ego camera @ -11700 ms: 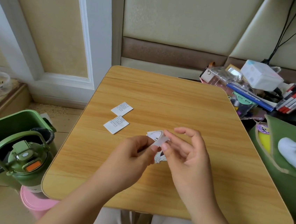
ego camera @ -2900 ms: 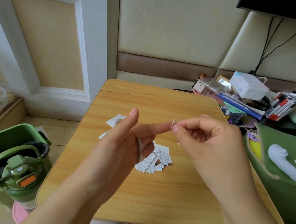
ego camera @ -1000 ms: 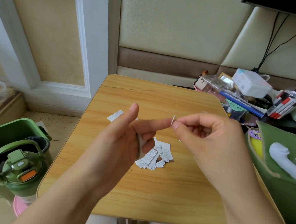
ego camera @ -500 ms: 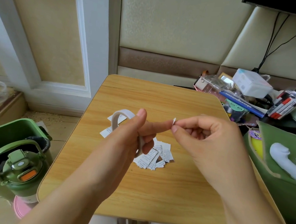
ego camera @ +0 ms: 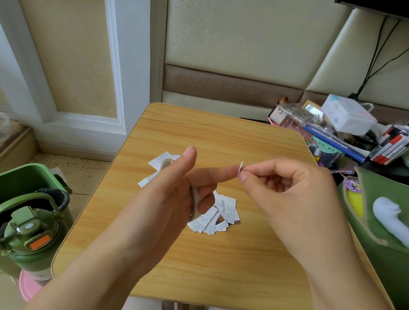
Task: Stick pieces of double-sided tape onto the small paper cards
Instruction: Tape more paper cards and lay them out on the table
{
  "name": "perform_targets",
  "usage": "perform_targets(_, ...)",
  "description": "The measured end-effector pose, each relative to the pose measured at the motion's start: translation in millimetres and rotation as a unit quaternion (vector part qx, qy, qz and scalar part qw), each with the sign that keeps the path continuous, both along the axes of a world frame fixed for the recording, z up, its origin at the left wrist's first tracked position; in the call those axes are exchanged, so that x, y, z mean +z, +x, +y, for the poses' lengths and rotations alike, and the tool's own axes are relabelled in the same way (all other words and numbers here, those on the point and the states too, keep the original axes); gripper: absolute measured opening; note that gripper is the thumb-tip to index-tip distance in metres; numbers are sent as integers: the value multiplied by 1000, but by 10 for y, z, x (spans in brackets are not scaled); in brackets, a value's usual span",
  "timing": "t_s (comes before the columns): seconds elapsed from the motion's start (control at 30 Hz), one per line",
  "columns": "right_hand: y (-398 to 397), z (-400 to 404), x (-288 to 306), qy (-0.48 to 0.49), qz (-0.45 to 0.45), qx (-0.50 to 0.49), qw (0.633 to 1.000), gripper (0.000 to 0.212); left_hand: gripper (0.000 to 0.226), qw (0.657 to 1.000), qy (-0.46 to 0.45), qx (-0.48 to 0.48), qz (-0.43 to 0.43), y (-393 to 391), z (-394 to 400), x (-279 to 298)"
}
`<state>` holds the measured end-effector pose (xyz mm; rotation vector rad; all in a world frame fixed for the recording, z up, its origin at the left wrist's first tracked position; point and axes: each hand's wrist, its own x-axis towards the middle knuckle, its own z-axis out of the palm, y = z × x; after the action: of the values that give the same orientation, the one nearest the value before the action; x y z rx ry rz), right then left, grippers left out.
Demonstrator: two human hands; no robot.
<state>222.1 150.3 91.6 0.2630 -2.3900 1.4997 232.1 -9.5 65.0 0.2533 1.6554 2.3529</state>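
Note:
My left hand (ego camera: 169, 191) is raised over the wooden table (ego camera: 212, 261) and grips a white roll of double-sided tape (ego camera: 194, 201), mostly hidden in its fingers, with the index finger stretched to the right. My right hand (ego camera: 287, 196) pinches a tiny white piece of tape (ego camera: 241, 167) at that fingertip. Under my hands a heap of several small printed paper cards (ego camera: 219, 217) lies on the table. Two more cards (ego camera: 157, 161) lie to the left, partly hidden behind my left hand.
A green bin (ego camera: 5, 189) and a green bottle (ego camera: 25, 239) stand on the floor at the left. Boxes, pens and a jar (ego camera: 352, 135) crowd the shelf at the right. A green bag (ego camera: 393, 225) with a white object sits beside the table's right edge.
My left hand has turned a little, so the white tape loop seen above it half a second ago is now mostly hidden. My right hand keeps pinching the small piece at my left fingertip.

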Motion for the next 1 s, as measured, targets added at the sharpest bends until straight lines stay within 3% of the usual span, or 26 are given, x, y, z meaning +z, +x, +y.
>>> perform_targets(0.47,13,0,12,-24,-15,3,1000,7,62,998,62,-22,-22,-27,-23,-34)
perform_targets(0.73,18,-14,4,-18,-13,-8,1000,6,60,1000,-3,-7,1,-5,0,-14)
perform_targets(1.0,25,-9,7,-3,-7,-3,1000,11,62,1000,20,-9,-7,-3,-10,-14)
